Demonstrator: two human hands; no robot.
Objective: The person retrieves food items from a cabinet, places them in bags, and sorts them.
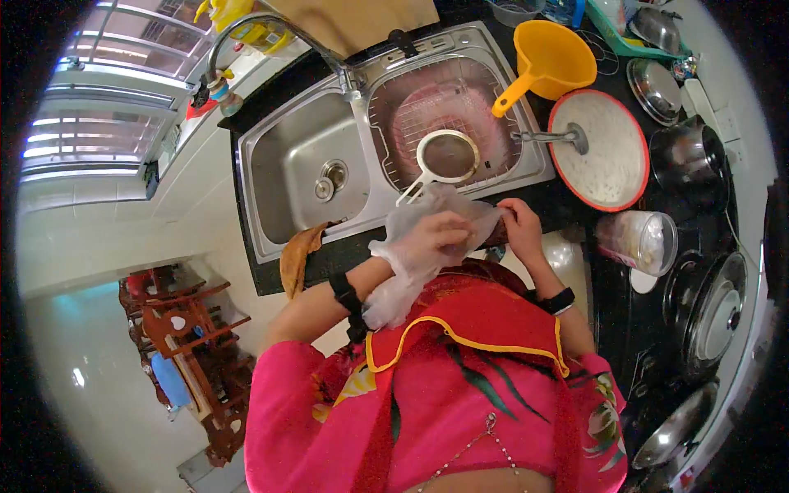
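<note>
A thin translucent plastic bag (400, 271) hangs in front of the red apron, at the counter's edge. My left hand (441, 237) is inside or behind its film, fingers curled; whether they grip anything is unclear. With thumb and fingers my right hand (519, 225) pinches the bag's right edge. Just beyond the bag, a white-rimmed strainer (449, 155) with a white handle rests over the right sink basin, on a wire rack (385, 166). Beneath the rack lies something round and pinkish. Part of a dark reddish thing shows behind the bag near my right hand.
Left of the rack is a steel sink basin (277, 154) with a faucet (271, 18). A brown cloth (302, 259) drapes over the counter edge. On the right stand a yellow dipper (555, 58), a red-rimmed bowl (601, 166), a clear plastic jar (647, 240) and a dark pot (687, 154).
</note>
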